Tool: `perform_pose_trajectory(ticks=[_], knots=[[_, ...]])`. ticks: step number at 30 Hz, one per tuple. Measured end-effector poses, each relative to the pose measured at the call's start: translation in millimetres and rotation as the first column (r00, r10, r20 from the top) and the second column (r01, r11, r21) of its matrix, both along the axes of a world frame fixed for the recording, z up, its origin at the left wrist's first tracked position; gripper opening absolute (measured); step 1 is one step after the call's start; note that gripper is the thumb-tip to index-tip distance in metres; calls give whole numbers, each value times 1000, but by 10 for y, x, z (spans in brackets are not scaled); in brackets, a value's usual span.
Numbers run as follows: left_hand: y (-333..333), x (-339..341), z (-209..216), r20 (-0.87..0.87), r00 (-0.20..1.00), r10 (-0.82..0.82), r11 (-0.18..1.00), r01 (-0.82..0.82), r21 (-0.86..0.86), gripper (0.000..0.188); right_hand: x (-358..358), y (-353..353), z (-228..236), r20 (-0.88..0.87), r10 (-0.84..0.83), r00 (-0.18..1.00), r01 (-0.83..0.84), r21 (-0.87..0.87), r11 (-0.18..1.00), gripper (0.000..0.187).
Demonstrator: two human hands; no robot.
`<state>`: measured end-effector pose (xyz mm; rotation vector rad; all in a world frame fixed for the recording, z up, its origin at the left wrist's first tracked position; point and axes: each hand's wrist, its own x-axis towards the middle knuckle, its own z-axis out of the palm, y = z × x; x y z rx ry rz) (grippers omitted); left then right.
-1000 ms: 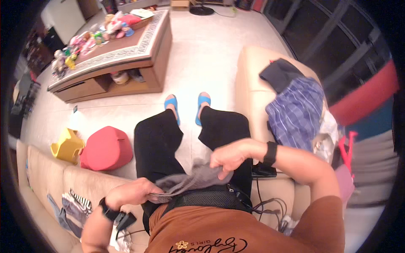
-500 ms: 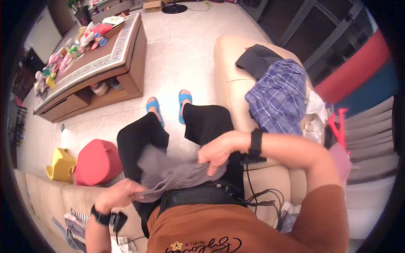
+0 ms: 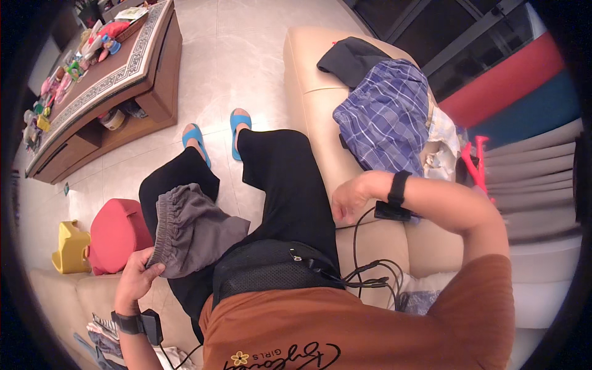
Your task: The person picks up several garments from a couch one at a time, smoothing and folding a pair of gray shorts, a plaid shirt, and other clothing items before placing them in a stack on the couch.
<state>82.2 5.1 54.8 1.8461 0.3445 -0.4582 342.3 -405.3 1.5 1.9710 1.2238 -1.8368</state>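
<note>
A pair of grey shorts (image 3: 196,229) with a gathered elastic waistband hangs over my dark-trousered lap. My left hand (image 3: 139,274) pinches one end of the waistband between thumb and fingers. The other end falls loose across my legs. Away from the shorts, my right hand (image 3: 353,196) hovers above the sofa edge with its fingers curled in; nothing shows in them. Nearest to it lies a blue plaid garment (image 3: 388,114) on the sofa, beside a black garment (image 3: 354,60).
The beige sofa (image 3: 302,80) runs along my right. A red rounded bag-like thing (image 3: 118,237) and a yellow seat-like thing (image 3: 71,246) stand at left. Toys crowd the wooden coffee table (image 3: 123,123). Cables (image 3: 376,271) trail at my right hip; folded clothes (image 3: 102,336) lie lower left.
My right hand has let go of the grey shorts and moved right, toward the sofa. The left hand still holds the waistband, and the cloth now hangs from it. The view has shifted.
</note>
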Motion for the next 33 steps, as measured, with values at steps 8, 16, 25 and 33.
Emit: perform_pose_trajectory(ticks=[8,16,25,33], knots=[[53,-8,-48,-2,1000,10,1000,-10,8,14,-8,-158,-19,-363,-371,855,441,130,888,12],[14,37,-21,31,996,87,994,-85,-68,20,554,719,373,-373,-846,381,740,672,37,12],[400,-355,27,369,608,703,707,-541,-455,43,-19,1497,-387,-295,-609,736,646,575,502,14],[693,-1448,-382,26,731,682,729,-676,-108,37,-301,2050,-679,-643,-650,406,882,89,462,59]])
